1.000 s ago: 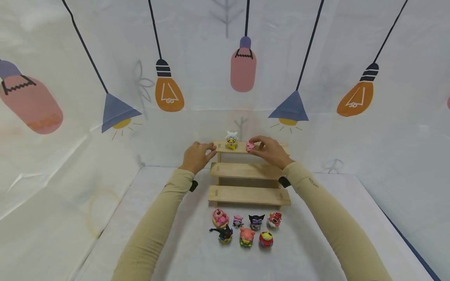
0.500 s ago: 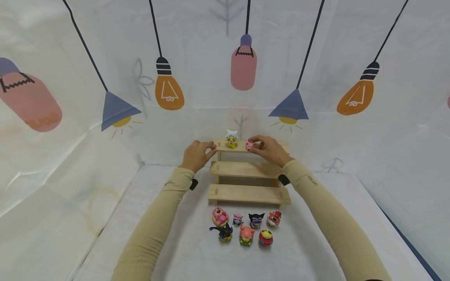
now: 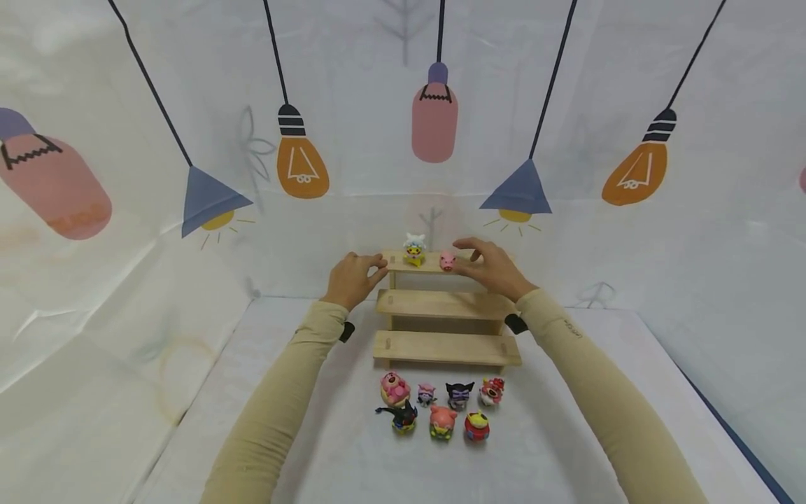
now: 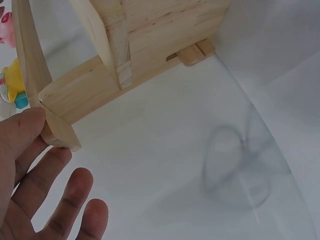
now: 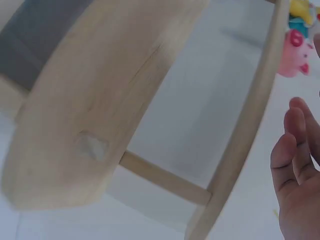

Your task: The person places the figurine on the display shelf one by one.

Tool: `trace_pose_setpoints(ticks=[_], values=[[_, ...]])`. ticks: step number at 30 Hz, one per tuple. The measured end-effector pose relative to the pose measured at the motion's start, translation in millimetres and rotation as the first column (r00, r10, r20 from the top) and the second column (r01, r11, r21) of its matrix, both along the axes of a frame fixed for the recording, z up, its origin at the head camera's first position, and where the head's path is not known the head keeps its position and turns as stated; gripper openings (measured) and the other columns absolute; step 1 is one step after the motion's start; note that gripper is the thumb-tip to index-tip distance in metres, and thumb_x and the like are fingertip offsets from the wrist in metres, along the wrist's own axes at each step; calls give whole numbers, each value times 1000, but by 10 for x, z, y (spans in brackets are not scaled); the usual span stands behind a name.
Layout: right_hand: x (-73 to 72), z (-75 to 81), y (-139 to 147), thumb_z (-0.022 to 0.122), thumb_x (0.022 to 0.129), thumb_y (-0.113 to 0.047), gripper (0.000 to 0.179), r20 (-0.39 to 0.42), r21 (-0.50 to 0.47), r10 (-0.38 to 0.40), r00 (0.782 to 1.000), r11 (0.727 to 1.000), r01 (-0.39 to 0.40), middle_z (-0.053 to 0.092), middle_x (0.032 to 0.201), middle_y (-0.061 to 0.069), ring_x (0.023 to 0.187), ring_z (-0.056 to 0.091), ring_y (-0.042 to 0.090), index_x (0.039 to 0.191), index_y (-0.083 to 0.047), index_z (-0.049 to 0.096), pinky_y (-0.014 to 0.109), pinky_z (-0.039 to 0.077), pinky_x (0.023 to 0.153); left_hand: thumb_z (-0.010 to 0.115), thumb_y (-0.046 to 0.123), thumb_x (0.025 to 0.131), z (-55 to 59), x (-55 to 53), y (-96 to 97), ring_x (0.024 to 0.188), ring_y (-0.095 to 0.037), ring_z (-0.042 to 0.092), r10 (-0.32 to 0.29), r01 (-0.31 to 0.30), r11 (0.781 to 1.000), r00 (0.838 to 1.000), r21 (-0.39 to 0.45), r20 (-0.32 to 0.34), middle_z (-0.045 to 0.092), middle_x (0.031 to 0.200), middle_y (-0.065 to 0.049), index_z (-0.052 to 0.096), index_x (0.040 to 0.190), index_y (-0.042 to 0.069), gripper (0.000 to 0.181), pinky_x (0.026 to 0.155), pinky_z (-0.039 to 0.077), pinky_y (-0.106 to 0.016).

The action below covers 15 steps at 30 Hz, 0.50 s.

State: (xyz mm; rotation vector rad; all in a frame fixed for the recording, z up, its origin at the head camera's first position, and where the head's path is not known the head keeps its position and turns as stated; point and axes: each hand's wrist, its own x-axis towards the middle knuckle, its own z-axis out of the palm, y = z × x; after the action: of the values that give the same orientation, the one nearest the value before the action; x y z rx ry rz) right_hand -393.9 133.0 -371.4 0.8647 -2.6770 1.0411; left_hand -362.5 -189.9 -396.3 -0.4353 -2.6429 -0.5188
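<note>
A three-tier wooden display stand (image 3: pixel 447 303) is in the head view. My left hand (image 3: pixel 351 281) pinches the left end of its top tier; the left wrist view shows the thumb on one side of the board end (image 4: pixel 60 132) and fingers on the other. On that tier stand a yellow figurine in a white hat (image 3: pixel 414 250) and, to its right, a pink pig figurine (image 3: pixel 447 262). Beside the pig, my right hand (image 3: pixel 494 269) has thumb and fingers spread apart. In the right wrist view a gap separates the pig (image 5: pixel 294 54) from the visible fingertips (image 5: pixel 284 147).
Several figurines stand in two rows on the white table in front of the stand, among them a pink bear (image 3: pixel 394 389), a black-eared figure (image 3: pixel 459 395) and a red-and-yellow one (image 3: pixel 476 426). Behind is a white wall sheet (image 3: pixel 352 227) with printed lamps.
My right hand has let go of the pink pig figurine and drawn slightly right. The pig now stands on the top tier, facing forward. My left hand has stayed put.
</note>
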Motion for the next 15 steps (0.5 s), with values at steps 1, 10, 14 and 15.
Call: trace_pose_setpoints(ticks=[1, 10, 14, 15], values=[[44, 1, 37, 75, 94, -34, 55, 1, -2, -4, 1000, 1000, 4, 59, 138, 9, 107, 55, 29, 143, -14, 57, 48, 47, 83, 69, 36, 98, -1, 3, 2, 87, -28, 65, 0, 0, 1000, 1000, 0, 4, 71, 125, 0, 79, 117, 19, 26, 63, 53, -40], [600, -82, 377, 74, 95, -34, 49, -115, 8, 35, 993, 999, -34, 63, 108, 4, 94, 53, 27, 139, -16, 61, 43, 43, 76, 70, 34, 98, 7, 30, 10, 87, -29, 66, 1, -1, 1000, 1000, -5, -26, 72, 124, -1, 79, 116, 18, 26, 63, 54, -41], [869, -109, 517, 77, 93, -27, 44, -182, 38, 70, 981, 997, -64, 63, 110, -2, 92, 51, 19, 134, -18, 64, 37, 42, 74, 69, 34, 99, 20, 42, 6, 87, -29, 65, 3, -3, 1000, 1000, -9, -10, 71, 124, -1, 78, 118, 18, 27, 64, 54, -41], [931, -113, 552, 78, 92, -26, 43, -197, 47, 73, 978, 997, -65, 63, 111, -3, 92, 51, 17, 133, -19, 65, 36, 43, 74, 69, 34, 99, 22, 44, 4, 87, -29, 65, 6, -6, 1000, 1000, -9, -7, 71, 125, -1, 78, 119, 18, 27, 63, 54, -41]])
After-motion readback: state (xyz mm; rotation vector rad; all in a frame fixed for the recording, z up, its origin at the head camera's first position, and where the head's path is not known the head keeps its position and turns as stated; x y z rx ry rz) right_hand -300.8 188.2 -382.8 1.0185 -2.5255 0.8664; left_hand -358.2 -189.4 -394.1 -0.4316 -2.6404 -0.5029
